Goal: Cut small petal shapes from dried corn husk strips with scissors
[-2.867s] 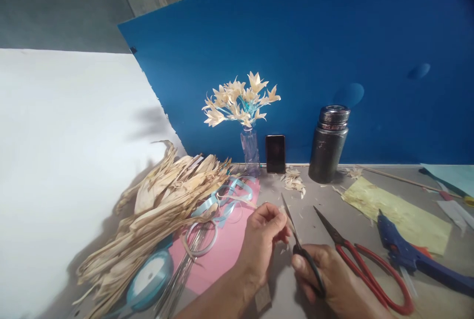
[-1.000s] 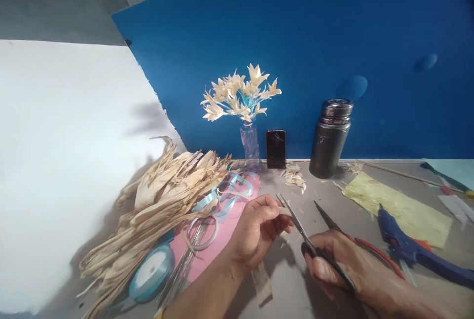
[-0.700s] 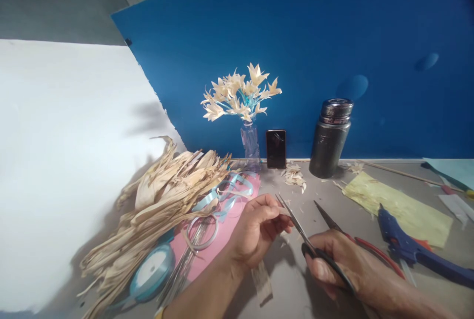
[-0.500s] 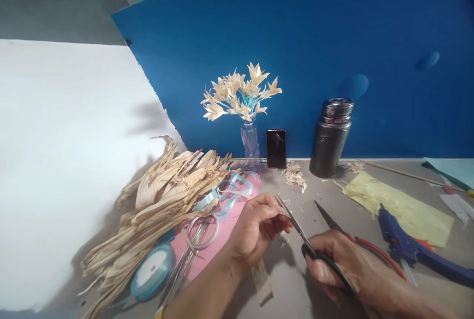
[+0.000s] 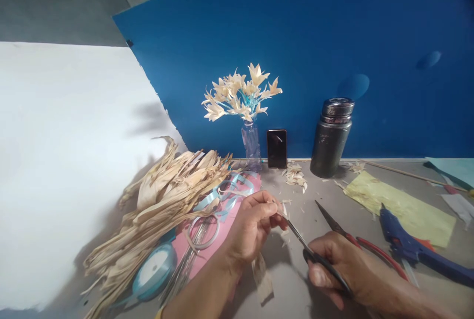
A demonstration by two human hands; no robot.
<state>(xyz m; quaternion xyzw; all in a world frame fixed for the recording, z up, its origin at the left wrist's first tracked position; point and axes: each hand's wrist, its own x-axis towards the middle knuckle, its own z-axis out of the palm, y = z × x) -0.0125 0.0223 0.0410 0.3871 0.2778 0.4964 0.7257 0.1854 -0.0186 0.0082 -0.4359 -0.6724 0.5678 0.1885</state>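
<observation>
Pinched between the fingers of my left hand (image 5: 252,225) is a pale strip of dried corn husk, mostly hidden by the fingers. A husk strip (image 5: 262,282) shows below that hand. My right hand (image 5: 333,264) is closed round the black handles of a pair of scissors (image 5: 296,232). The scissor blades look closed and their tips reach the left fingertips. Beyond, a bunch of husk flowers (image 5: 237,94) stands in a clear vase (image 5: 252,146). To the left lies a heap of dried corn husks (image 5: 166,205).
A blue ribbon roll (image 5: 153,272), metal wires (image 5: 181,267) and a white ring (image 5: 203,232) lie left, partly on pink paper (image 5: 222,245). Red-handled pliers (image 5: 344,232), a blue glue gun (image 5: 403,245) and yellow paper (image 5: 403,205) lie right. A phone (image 5: 277,148) and dark flask (image 5: 331,141) stand behind.
The scissors have shifted slightly, their blades coming together at the left fingertips. My left hand has turned a little, hiding more of the husk strip.
</observation>
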